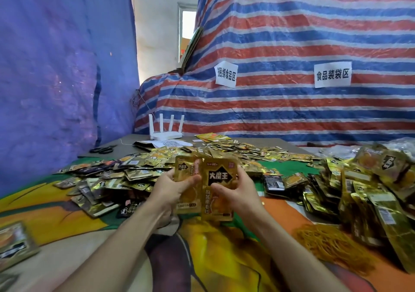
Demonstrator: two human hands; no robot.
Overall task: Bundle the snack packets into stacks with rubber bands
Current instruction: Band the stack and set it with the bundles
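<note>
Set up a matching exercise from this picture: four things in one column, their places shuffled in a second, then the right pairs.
Things
1. scissors
2. router
3. rubber bands
4. held packets

Places
A. heaped at the near right, beside the right forearm
B. one each in the left hand and right hand
C. far left, by the blue sheet
D. far end, before the striped tarp

Pairs: 1-C, 2-D, 3-A, 4-B
</note>
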